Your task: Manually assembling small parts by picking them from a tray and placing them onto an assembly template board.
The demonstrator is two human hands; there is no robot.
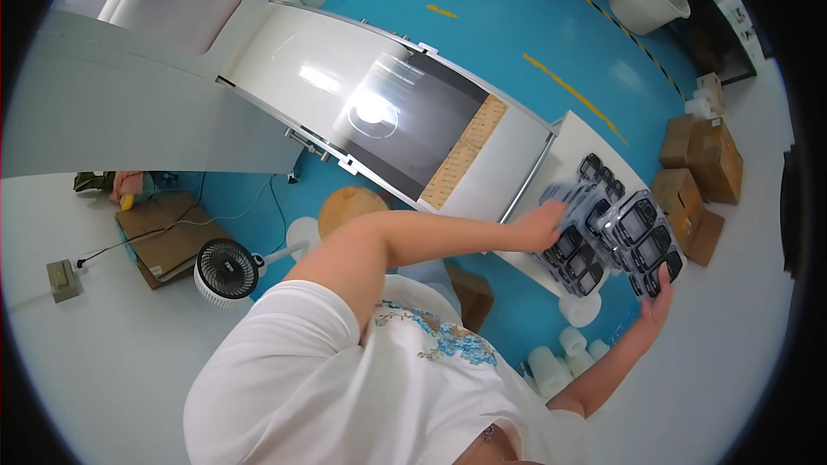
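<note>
At the right, my right hand [660, 294] grips the near edge of a stack of clear plastic sheets [639, 237] bearing black rounded-rectangle frames. The sheets are tilted above the white table [568, 142]. My left hand [541, 226] is closed at the left edge of more such clear sheets [579, 260], which are partly blurred by motion. Its fingertips are partly hidden by the plastic. Beyond both hands, another framed sheet [601, 174] lies on the table.
Left of the table runs a white conveyor machine [508, 155] with a dark belt and a brown perforated strip. Cardboard boxes [702, 155] stand at the right. White rolls [551, 368] sit near my right arm. A fan [226, 269] and round wooden stool [351, 209] are at left.
</note>
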